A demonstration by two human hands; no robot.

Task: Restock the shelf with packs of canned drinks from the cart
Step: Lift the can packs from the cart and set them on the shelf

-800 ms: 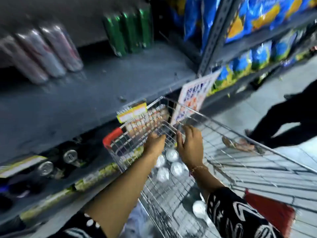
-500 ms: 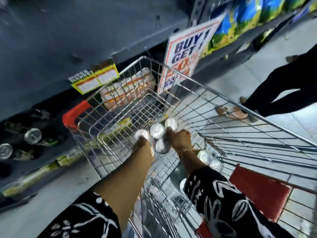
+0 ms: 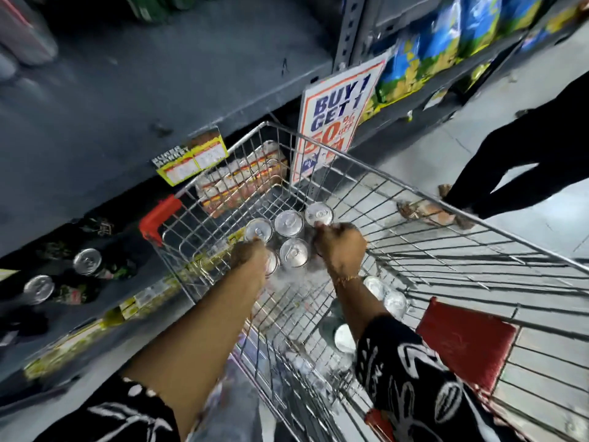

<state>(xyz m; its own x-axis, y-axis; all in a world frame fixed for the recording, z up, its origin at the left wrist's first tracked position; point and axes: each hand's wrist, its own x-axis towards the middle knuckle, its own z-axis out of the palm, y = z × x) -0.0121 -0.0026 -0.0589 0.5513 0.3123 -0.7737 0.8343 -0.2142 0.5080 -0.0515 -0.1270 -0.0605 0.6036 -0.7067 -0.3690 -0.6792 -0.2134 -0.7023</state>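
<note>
Seemingly mid-pickup, a person reaches both hands down into a wire cart [image 3: 414, 199] parked against a dark shelf [image 3: 159, 90]; the left hand [image 3: 251, 255] and the right hand [image 3: 341, 247] are closed around opposite sides of a pack of canned drinks [image 3: 288, 232], whose silver tops show between them; the pack sits low at the cart's front end, and whether it has left the cart floor cannot be told; more cans [image 3: 385, 295] lie loose-looking further back under the right forearm; both arms are stretched forward and downward, wrists bent, patterned sleeves pushed up; the step in hand looks like lifting a pack out; the next move would call for raising it clear of the wire rim and swinging it left onto the bare shelf; a "Buy 1 Get 1" sign [image 3: 338, 119] hangs just beyond the cart.
</note>
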